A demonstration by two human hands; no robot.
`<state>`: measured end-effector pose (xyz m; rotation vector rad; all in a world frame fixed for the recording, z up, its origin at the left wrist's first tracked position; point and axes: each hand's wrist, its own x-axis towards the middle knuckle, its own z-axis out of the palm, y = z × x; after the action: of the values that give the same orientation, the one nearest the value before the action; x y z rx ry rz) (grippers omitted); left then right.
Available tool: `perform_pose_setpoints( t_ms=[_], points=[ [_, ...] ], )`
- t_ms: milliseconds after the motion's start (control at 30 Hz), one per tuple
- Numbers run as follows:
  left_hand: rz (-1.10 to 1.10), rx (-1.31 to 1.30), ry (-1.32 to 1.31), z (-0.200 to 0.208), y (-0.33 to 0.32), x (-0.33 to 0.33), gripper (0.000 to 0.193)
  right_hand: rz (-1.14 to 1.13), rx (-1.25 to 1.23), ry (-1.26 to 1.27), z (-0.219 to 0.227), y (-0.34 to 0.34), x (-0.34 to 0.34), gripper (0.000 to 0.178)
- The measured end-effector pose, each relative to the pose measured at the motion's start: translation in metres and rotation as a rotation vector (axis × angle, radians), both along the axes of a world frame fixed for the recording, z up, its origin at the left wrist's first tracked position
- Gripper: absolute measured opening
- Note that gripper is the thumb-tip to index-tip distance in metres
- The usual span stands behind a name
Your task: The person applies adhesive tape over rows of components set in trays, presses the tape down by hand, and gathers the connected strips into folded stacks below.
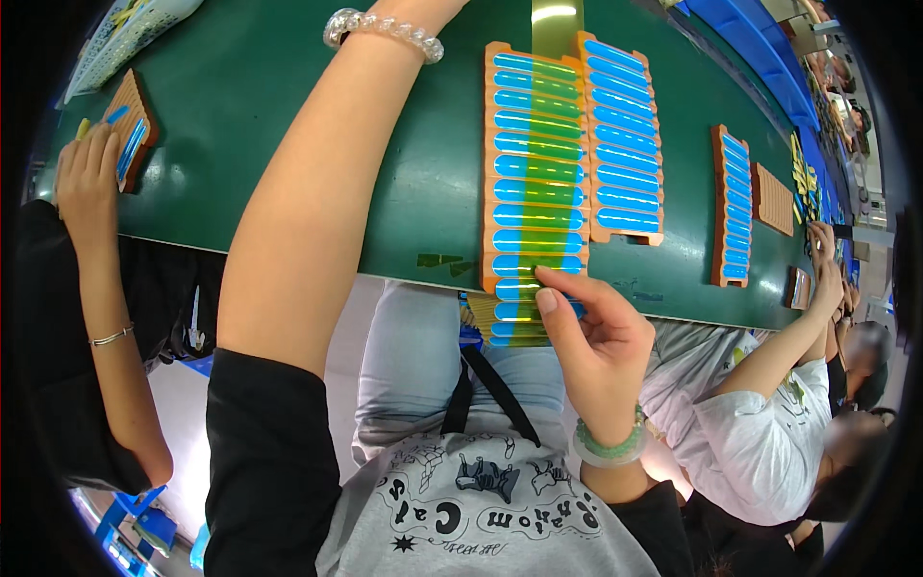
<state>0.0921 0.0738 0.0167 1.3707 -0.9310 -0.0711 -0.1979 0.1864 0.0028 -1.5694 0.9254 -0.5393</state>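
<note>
A long orange ridged tray [488, 183] stands in front of me, with several glossy blue strips [511, 165] lying crosswise in its slots. Down its length runs a clear yellow-green tape [555, 144], laid over the strips. The thumb and forefinger of my right hand [604, 332] are closed on this tape near the tray's close end, at the table edge. Only the wrist end of my left hand [423, 8] shows at the top; its fingers are out of the picture. A second orange tray [657, 234] of blue strips touches the first one's right side.
Another filled tray [718, 207] and an unfilled ridged block [772, 199] lie farther right on the green table [423, 163]. At left a co-worker's hand [88, 173] works at a tray [137, 106]. A mesh basket [125, 43] and a blue bin [760, 48] stand behind.
</note>
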Motion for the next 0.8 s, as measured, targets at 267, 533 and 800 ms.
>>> perform_pose_setpoints(
  t_ms=[267, 533, 800],
  points=[
    [-0.179, -0.015, 0.118, 0.001, 0.009, 0.008, 0.022, 0.357, -1.013, 0.453, 0.042, -0.002, 0.009, 0.041],
    [-0.161, 0.038, 0.122, 0.005, 0.008, -0.001, 0.022, 0.413, -1.075, 0.262, 0.022, -0.034, 0.024, 0.019],
    [-0.105, 0.132, 0.043, -0.003, 0.008, 0.000, 0.033, 0.338, -1.087, 0.135, 0.014, -0.059, 0.054, 0.009]
  ],
)
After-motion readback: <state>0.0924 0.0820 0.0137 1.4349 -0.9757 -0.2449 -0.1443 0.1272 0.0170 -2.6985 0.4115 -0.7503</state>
